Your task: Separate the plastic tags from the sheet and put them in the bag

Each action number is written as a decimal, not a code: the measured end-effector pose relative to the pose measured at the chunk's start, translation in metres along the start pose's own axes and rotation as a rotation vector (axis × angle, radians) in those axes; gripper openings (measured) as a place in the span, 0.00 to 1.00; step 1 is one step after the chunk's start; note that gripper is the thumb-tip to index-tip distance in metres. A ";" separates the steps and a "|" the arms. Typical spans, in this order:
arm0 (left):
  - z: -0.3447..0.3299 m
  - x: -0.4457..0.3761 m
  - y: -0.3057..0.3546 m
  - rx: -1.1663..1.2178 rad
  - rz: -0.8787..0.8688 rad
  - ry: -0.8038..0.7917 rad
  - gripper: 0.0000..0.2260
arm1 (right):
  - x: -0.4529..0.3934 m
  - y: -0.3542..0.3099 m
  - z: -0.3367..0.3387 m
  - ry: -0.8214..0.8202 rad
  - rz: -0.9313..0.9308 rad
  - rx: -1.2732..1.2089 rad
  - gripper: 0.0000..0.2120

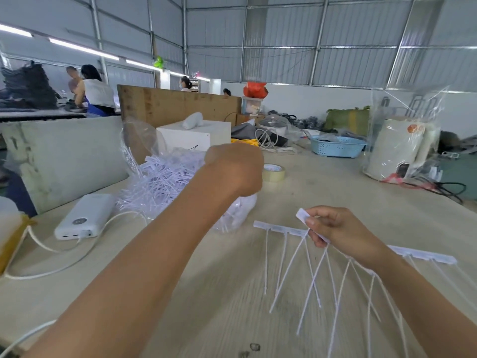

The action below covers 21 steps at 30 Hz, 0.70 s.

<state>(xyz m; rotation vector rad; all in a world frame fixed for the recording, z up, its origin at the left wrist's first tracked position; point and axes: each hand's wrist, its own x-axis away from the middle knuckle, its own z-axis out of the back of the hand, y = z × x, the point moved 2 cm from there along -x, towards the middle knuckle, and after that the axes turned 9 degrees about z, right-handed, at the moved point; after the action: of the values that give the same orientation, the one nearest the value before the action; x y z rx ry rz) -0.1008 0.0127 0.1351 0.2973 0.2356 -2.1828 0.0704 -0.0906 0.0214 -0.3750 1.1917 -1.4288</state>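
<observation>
White tags, blue perforated basket

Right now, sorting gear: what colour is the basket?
Light blue basket, seen in the head view.

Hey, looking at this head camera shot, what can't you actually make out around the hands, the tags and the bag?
Head view only:
- Left hand: seen from the back, so its fingers and anything they hold are hidden.
- Strip of tags: its middle is covered by the right hand, and the tails run off the bottom edge.
- Clear bag: the left forearm covers its near side.
- Tag lettering: too small.
</observation>
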 end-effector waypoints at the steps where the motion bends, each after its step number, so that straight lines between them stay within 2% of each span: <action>1: 0.007 0.007 0.009 0.149 -0.055 0.025 0.14 | 0.000 0.001 0.002 -0.016 -0.011 -0.003 0.07; 3: 0.004 0.015 0.029 0.551 -0.141 -0.121 0.15 | 0.001 0.003 0.004 -0.043 -0.045 -0.010 0.10; 4: -0.004 0.018 0.039 0.668 -0.143 -0.228 0.15 | 0.001 0.005 0.005 -0.053 -0.063 -0.027 0.12; 5: -0.015 0.019 0.047 0.682 -0.136 -0.298 0.15 | 0.001 0.006 0.006 -0.058 -0.078 -0.053 0.13; 7: -0.043 0.014 0.058 0.561 -0.084 -0.317 0.15 | 0.002 0.007 0.008 -0.056 -0.089 -0.104 0.15; 9: -0.072 0.009 0.063 0.592 -0.036 -0.350 0.19 | 0.002 0.007 0.009 -0.056 -0.088 -0.112 0.16; 12: -0.109 0.008 0.072 1.120 -0.036 -0.576 0.21 | 0.002 0.009 0.007 -0.065 -0.098 -0.071 0.18; 13: -0.116 0.008 0.074 1.228 -0.068 -0.584 0.20 | 0.002 0.010 0.006 -0.070 -0.108 -0.050 0.20; 15: -0.126 0.005 0.074 1.291 -0.095 -0.484 0.18 | 0.001 0.009 0.003 -0.081 -0.124 -0.014 0.21; 18: -0.132 -0.001 0.073 1.339 -0.009 -0.346 0.15 | -0.001 0.006 0.003 0.008 -0.177 -0.027 0.19; 21: -0.132 -0.004 0.072 1.370 0.034 -0.272 0.17 | 0.001 0.004 0.005 0.046 -0.242 -0.034 0.08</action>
<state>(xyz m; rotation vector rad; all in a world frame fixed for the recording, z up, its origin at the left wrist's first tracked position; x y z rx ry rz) -0.0237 0.0104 0.0061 0.7061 -1.4417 -1.9801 0.0765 -0.0930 0.0202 -0.5264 1.2407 -1.6340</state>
